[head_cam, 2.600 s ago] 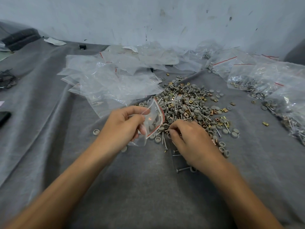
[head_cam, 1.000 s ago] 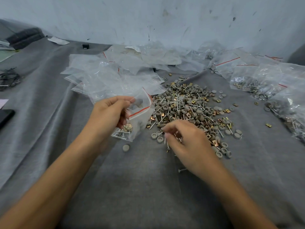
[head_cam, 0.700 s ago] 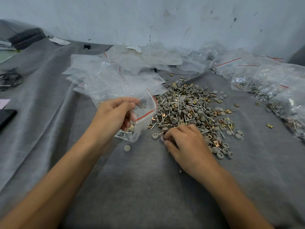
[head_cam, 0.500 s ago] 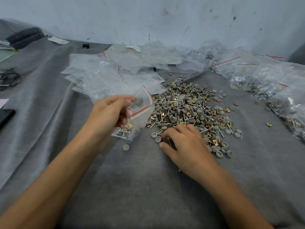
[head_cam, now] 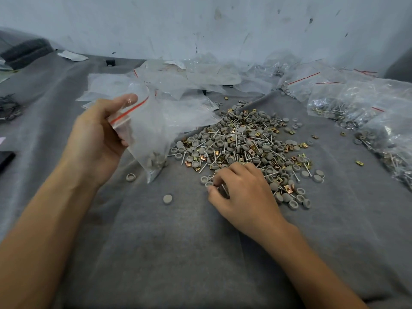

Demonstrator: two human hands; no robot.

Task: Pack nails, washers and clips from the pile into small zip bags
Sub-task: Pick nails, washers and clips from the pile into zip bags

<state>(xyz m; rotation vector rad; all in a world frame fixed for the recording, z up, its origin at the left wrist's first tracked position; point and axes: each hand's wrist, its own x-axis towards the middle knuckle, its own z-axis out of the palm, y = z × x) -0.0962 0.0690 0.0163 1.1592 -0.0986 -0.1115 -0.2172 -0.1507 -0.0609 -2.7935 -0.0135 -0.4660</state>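
Left hand (head_cam: pixel 95 139) is pinching small zip bag (head_cam: pixel 151 130) by its red strip, raised left of pile (head_cam: pixel 245 143). Right hand (head_cam: pixel 243 195) is lying palm-down on pile's near edge, fingers gripping a nail (head_cam: pixel 224 190).

The small clear zip bag (head_cam: pixel 149 130) has a red strip at its open mouth. It hangs tilted from the left hand's (head_cam: pixel 100 139) pinch at that mouth. Grey washers (head_cam: pixel 155 161) sit in its bottom corner, below the grip.

The pile (head_cam: pixel 245 143) holds grey washers, steel nails and brass clips. It spreads beyond the right hand (head_cam: pixel 243 192), whose curled fingers pinch a nail (head_cam: pixel 224 189) at the pile's near edge.

Two loose washers (head_cam: pixel 167 199) lie low between the two grips.
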